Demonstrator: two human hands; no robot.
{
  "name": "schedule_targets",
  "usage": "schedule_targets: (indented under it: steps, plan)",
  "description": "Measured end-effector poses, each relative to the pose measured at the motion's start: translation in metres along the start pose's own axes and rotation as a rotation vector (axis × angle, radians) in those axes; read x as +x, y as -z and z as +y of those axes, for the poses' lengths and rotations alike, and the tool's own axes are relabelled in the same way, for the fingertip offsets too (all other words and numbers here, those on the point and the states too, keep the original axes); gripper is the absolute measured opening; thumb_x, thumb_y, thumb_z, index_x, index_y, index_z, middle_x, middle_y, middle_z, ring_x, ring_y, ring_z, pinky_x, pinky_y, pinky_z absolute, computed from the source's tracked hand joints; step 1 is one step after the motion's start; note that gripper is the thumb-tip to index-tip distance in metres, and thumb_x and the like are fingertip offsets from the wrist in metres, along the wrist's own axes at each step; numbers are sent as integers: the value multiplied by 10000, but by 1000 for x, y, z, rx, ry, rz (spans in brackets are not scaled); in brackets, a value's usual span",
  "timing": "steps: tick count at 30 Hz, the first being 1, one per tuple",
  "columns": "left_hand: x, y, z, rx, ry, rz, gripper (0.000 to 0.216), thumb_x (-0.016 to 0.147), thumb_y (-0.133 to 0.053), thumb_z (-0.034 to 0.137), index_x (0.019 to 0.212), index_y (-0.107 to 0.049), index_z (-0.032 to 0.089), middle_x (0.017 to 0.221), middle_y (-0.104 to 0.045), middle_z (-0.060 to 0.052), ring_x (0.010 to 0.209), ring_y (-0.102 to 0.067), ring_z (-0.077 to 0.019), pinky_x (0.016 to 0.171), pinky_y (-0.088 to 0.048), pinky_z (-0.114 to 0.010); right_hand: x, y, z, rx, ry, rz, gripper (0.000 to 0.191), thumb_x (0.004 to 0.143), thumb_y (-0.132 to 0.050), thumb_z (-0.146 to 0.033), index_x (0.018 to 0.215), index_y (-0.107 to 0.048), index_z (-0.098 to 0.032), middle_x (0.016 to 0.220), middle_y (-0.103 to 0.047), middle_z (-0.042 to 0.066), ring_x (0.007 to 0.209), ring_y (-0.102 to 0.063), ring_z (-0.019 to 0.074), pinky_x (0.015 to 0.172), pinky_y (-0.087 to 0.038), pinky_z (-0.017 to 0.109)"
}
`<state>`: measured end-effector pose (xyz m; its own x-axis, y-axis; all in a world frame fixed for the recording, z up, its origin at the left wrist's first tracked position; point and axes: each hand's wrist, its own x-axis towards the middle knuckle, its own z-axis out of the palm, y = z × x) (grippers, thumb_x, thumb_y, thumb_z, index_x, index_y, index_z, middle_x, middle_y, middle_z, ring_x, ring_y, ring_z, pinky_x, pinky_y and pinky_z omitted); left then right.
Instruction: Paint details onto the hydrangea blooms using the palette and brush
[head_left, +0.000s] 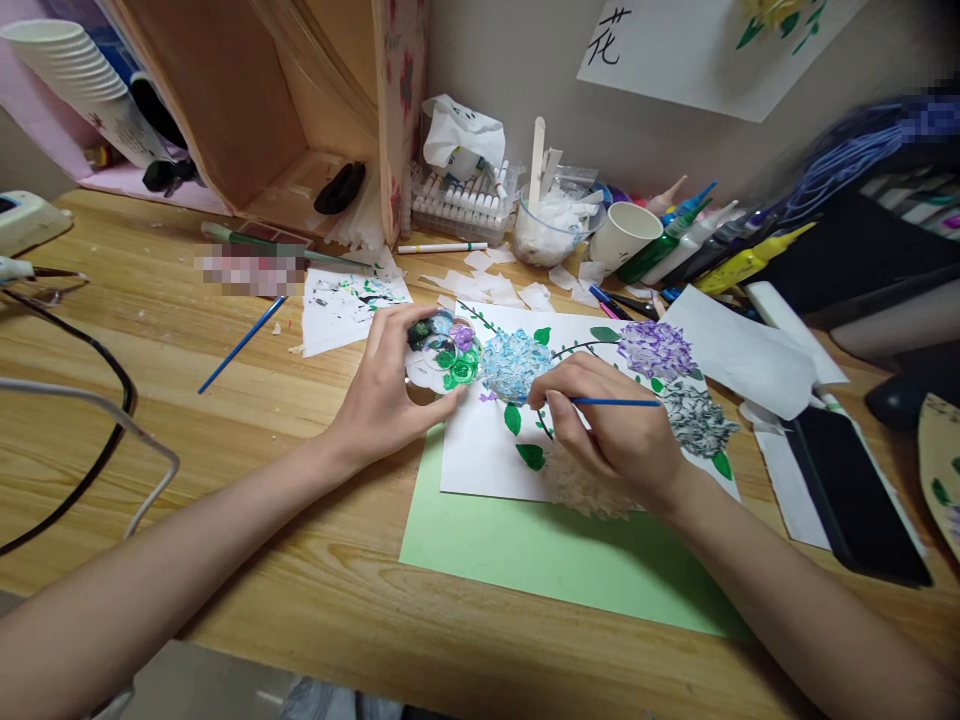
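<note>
My left hand (394, 385) grips the rim of a small round paint palette (424, 375) with green, purple and dark paint in its wells. My right hand (615, 420) pinches a thin blue paintbrush (619, 402), its tip hidden by the fingers. Beneath lies white paper (480, 465) with painted green leaves and stems. Raised flower clusters sit on it: a light blue flower (516, 365) beside my right fingers, a purple flower (656, 350), a grey flower (697, 418) and a pale flower (581, 485) partly under my right hand. Green paper (525, 550) extends below the white sheet.
Another blue brush (241, 345) and a paint-smeared paper (356, 295) lie left. Behind stand a marker box (465, 200), a bowl of paper scraps (555, 235), a paper cup (626, 238) and paint bottles (690, 240). A black phone (855, 495) rests right; cables (124, 400) run left.
</note>
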<state>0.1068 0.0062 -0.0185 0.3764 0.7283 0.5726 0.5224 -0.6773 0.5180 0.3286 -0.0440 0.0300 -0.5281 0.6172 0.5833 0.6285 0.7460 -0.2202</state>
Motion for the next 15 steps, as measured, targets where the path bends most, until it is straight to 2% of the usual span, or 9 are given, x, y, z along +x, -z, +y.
schedule_targets:
  steps: [15]
  plan:
    - [0,0,1,5,-3,-1,676,711,-743,314,1275,-381,229,1231,-511,-110,1178,-490,-269,1006,-443,-469,0,-1,-1,12,-33,17,179,910,-429,-91,828,-545,-199,690,-639,25,608,-550,141,573,-465,281]
